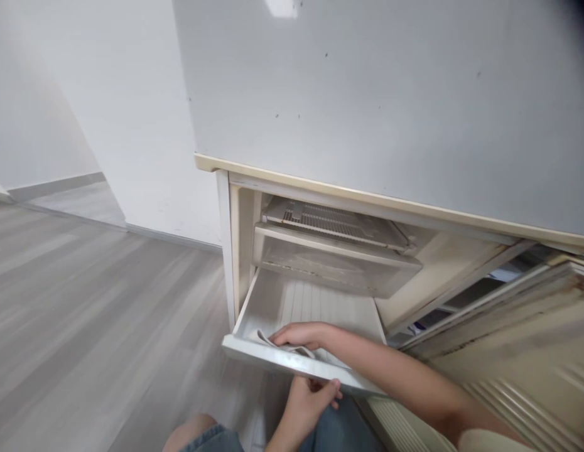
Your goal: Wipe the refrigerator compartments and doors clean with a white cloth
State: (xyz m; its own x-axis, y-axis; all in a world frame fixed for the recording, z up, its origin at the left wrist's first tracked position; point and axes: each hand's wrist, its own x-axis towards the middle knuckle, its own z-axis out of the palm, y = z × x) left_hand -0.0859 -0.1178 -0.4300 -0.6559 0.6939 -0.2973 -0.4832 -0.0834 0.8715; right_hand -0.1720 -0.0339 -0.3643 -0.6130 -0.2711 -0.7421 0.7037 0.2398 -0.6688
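A pale freezer drawer (339,301) is pulled out of the lower part of an old cream-coloured refrigerator. Inside it, near the left front corner, my right hand (301,334) presses a white cloth (299,351) against the inner side of the drawer front. The fingers are bent over the cloth, and its folds show around them. Below the front edge, my left hand (313,398) holds the drawer from underneath, thumb near the lower rim and fingers curled, partly hidden.
Above sits another drawer (334,257), stained along its front, beneath a wire shelf (329,220). The open refrigerator door (518,333), ribbed and stained, stands at the right. A grey-white upper panel (367,94) overhangs the compartment. Wood-look floor (108,333) and a white wall (146,125) lie to the left.
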